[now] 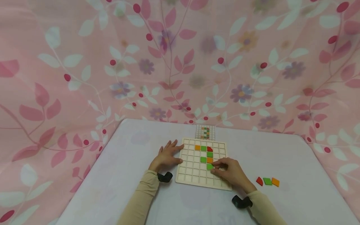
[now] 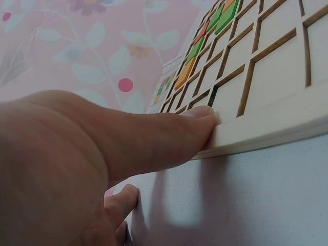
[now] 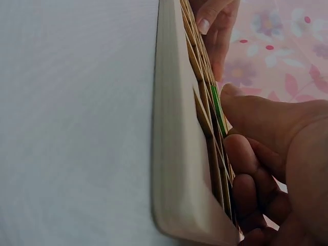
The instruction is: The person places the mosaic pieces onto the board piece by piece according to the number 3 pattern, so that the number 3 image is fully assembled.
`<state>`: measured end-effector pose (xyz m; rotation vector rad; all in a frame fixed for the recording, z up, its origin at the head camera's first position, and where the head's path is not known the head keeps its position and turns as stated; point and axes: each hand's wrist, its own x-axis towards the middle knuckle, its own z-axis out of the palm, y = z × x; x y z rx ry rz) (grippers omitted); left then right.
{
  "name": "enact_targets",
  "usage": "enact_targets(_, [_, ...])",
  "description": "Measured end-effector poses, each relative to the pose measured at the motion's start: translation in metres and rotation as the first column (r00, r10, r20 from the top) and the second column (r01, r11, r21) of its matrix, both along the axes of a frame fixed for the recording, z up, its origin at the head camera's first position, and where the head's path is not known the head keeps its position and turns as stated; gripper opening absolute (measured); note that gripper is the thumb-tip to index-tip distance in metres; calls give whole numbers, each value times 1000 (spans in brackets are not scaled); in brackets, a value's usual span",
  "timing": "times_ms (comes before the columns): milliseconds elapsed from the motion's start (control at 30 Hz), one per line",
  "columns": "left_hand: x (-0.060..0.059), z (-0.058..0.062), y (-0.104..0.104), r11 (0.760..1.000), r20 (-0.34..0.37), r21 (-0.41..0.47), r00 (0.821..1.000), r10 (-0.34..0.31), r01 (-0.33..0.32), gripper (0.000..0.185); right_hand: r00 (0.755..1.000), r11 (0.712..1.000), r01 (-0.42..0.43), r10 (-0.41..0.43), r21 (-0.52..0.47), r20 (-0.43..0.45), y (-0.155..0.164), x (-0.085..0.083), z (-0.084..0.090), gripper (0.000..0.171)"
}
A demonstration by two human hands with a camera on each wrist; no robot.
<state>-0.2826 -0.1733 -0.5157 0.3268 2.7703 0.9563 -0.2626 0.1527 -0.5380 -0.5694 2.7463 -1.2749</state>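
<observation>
From my remote seat, the head view shows a pale wooden grid board (image 1: 197,178) lying flat at lower centre of the frame on a white counter (image 1: 295,162), its edges roughly square to the counter and its far edge turned toward a pink floral curtain (image 1: 84,62). I cannot tell a long axis, as the board looks close to square.

My left hand (image 1: 166,156) rests at the board's left edge, fingers spread and straight; the left wrist view has the thumb (image 2: 174,130) pressed against the board's rim, gripping nothing.

My right hand (image 1: 232,172) lies over the board's lower right part, its fingers curled and its fingertips (image 1: 214,167) down on a green tile (image 1: 209,166) in a cell just right of the board's middle. The right wrist view shows that tile edge-on as a thin green line beside the thumb; whether the fingers pinch it or only press it I cannot tell.

Above it in the grid sit an orange tile (image 1: 209,160), more green tiles (image 1: 203,159) and a red quarter-round tile (image 1: 209,149).

Loose on the counter at lower right lie a red piece (image 1: 259,181), a green piece (image 1: 267,181) and an orange piece (image 1: 275,182) in a row. A small pattern card (image 1: 205,132) lies just beyond the board's far edge.
</observation>
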Motion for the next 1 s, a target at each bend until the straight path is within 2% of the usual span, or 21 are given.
enact_targets(167, [1,0,0,1000,17,7,1000,6,-6,72,1000,999,-1,1,-39,-8,10,5,4,29])
enact_targets(233, [2,0,0,1000,16,14,1000,9,-9,71,999,999,9,-10,-34,-38,16,7,5,29])
enact_targets(433, [1,0,-1,1000,8,25,1000,6,-6,72,977,997,53,-39,59,-211,48,11,17,30])
enact_targets(533, [1,2,-1,1000,5,16,1000,2,-2,72,968,991,65,-34,118,-249,73,14,27,29])
enact_targets(633, [1,2,0,1000,1,2,1000,2,-2,72,970,983,67,-24,173,-241,101,18,36,32])
enact_targets(800, [0,2,0,1000,1,-4,1000,4,-4,73,984,963,72,-26,261,-177,138,24,48,37])
enact_targets(1000, [0,0,0,1000,2,6,1000,1,-1,73,992,955,40,-2,294,-128,165,28,35,35])
